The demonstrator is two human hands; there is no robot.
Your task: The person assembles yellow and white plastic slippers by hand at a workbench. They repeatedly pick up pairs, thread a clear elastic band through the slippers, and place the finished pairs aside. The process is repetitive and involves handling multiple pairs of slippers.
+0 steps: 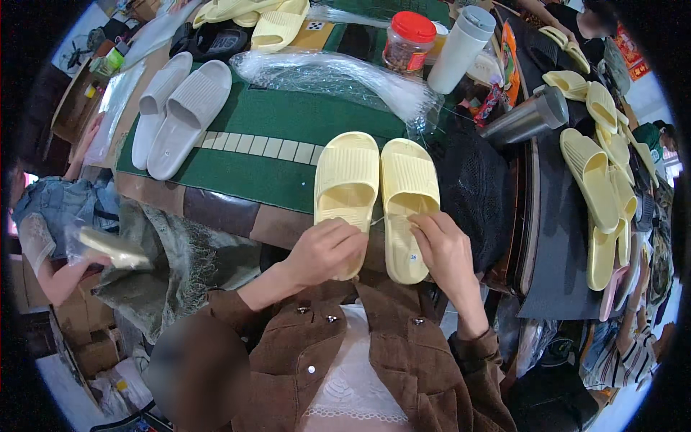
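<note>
Two pale yellow slide sandals lie side by side on the green table mat (pixel 273 129), toes pointing away. My left hand (pixel 327 248) rests on the heel of the left sandal (pixel 348 180), fingers curled over it. My right hand (pixel 445 245) pinches the inner edge of the right sandal (pixel 407 194) near its middle. A thin thread or tag string seems to run between the two sandals at my fingertips. A small white sticker sits on the right sandal's heel.
A grey pair of slides (pixel 180 108) lies at left, clear plastic bags (pixel 331 75) behind. A red-lidded jar (pixel 407 42), white tumbler (pixel 461 47) and steel flask (pixel 529 117) stand at back. Several yellow slides (pixel 597 180) pile at right. Another person (pixel 43 230) sits at left.
</note>
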